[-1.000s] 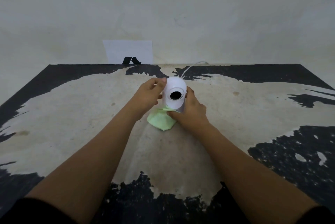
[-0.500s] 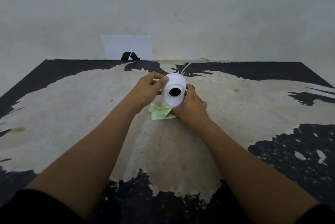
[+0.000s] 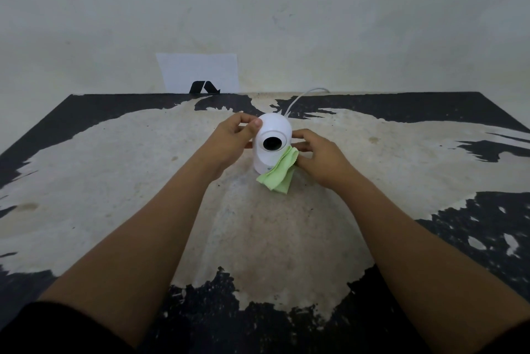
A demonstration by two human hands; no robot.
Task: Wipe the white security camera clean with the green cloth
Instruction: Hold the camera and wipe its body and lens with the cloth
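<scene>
The white security camera (image 3: 276,128) stands upright in the middle of the table, its round black lens facing me. My left hand (image 3: 229,140) grips the camera's rounded head from the left, thumb on top. My right hand (image 3: 319,157) holds the green cloth (image 3: 277,173) against the camera's lower right side. The cloth hangs in folds down to the table in front of the camera's base.
The worn table (image 3: 143,170) is pale with black patches along its edges. A white cable (image 3: 301,97) runs from behind the camera to the far edge. A white sheet with a black mark (image 3: 200,74) leans on the wall behind.
My right hand has shifted from the camera's front base to its right side, carrying the green cloth up and right. My left hand keeps its hold on the head.
</scene>
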